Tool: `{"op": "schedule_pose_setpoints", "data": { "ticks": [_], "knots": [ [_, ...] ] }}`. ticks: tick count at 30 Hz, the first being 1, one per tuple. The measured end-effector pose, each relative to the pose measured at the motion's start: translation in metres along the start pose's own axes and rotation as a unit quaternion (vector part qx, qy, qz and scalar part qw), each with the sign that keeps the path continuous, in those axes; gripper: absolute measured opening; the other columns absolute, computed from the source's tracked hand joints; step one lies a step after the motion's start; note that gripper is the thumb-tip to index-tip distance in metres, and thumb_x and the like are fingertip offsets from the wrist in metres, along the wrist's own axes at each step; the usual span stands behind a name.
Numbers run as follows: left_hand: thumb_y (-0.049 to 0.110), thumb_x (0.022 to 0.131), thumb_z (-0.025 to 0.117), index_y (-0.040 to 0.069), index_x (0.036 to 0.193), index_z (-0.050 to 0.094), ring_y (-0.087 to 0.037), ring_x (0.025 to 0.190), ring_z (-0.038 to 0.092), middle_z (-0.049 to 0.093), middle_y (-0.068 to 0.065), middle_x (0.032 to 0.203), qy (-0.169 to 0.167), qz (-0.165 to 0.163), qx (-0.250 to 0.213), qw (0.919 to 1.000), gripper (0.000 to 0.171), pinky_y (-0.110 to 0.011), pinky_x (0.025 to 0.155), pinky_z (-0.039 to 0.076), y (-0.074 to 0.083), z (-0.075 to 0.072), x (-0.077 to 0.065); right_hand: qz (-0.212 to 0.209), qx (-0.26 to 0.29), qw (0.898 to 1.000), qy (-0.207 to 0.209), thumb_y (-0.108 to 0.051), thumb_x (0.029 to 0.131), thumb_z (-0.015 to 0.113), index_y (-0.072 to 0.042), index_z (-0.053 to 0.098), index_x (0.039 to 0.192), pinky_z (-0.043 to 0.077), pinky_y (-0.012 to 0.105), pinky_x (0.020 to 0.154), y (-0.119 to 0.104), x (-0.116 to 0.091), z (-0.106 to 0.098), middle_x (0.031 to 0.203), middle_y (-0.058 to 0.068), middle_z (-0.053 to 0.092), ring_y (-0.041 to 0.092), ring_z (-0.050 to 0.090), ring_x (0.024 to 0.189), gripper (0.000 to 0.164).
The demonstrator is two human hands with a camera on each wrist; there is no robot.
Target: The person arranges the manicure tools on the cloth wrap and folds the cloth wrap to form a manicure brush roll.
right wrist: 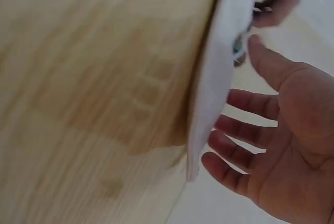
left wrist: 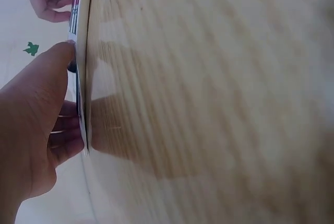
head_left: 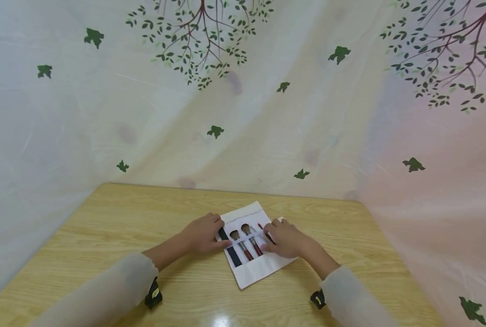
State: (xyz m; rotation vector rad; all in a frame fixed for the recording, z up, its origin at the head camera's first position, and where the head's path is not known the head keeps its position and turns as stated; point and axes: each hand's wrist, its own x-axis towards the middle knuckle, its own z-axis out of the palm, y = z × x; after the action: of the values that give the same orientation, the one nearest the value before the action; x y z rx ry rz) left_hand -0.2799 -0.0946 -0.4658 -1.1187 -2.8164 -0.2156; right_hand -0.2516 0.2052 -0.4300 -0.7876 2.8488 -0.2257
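Note:
A white fabric brush roll (head_left: 263, 272) lies spread on the table, turned at a slant. Two makeup brushes with dark bristles and red handles, one of them this brush (head_left: 246, 228), sit under its white band. A slim red-tipped tool (head_left: 260, 225) lies partly under my right hand, and a black strip (head_left: 234, 256) runs along the left side. My left hand (head_left: 204, 234) rests on the left edge, thumb and fingertips touching the fabric. Over the right part lies my right hand (head_left: 285, 238), its fingers loosely bent against the roll in the right wrist view (right wrist: 282, 130). The palm hides the contents there.
The wooden table (head_left: 124, 218) extends around the roll on all sides. Behind it hangs a pale cloth (head_left: 165, 136) printed with leaves and branches. Black wrist cameras (head_left: 154, 294) are strapped at both wrists, below the light sleeves (head_left: 104, 290).

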Motion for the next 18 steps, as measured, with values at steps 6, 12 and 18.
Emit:
{"op": "schedule_pose_setpoints", "data": {
  "ticks": [6,12,18],
  "knots": [
    [0.064,0.097,0.057,0.005,0.110,0.064,-0.022,0.093,0.053,0.057,-0.005,0.104,0.014,-0.016,0.009,0.9997,0.060,-0.039,0.079,0.049,0.006,0.001,-0.010,-0.037,-0.077,0.996,0.032,-0.054,0.101,0.058,-0.007,0.054,0.143,0.043,0.059,0.101,-0.012,-0.007,0.011,0.137,0.016,0.056,0.038,0.051,0.122,0.063],
    [0.063,0.097,0.057,0.002,0.110,0.065,-0.024,0.096,0.054,0.059,-0.009,0.108,0.017,-0.034,0.017,0.9991,0.063,-0.040,0.082,0.051,0.012,-0.001,-0.020,-0.081,-0.138,0.986,0.050,-0.063,0.102,0.046,-0.009,0.048,0.147,0.044,0.057,0.100,-0.021,-0.020,0.023,0.141,0.013,0.052,0.037,0.049,0.126,0.071],
    [0.063,0.098,0.054,-0.001,0.110,0.065,-0.024,0.093,0.052,0.059,-0.011,0.104,0.015,-0.037,0.037,0.9985,0.065,-0.040,0.082,0.049,0.017,-0.001,-0.028,-0.114,-0.159,0.980,0.037,-0.072,0.100,0.031,-0.015,0.043,0.150,0.042,0.055,0.101,-0.028,-0.031,0.035,0.146,0.010,0.048,0.033,0.048,0.126,0.077]
  ]
}}
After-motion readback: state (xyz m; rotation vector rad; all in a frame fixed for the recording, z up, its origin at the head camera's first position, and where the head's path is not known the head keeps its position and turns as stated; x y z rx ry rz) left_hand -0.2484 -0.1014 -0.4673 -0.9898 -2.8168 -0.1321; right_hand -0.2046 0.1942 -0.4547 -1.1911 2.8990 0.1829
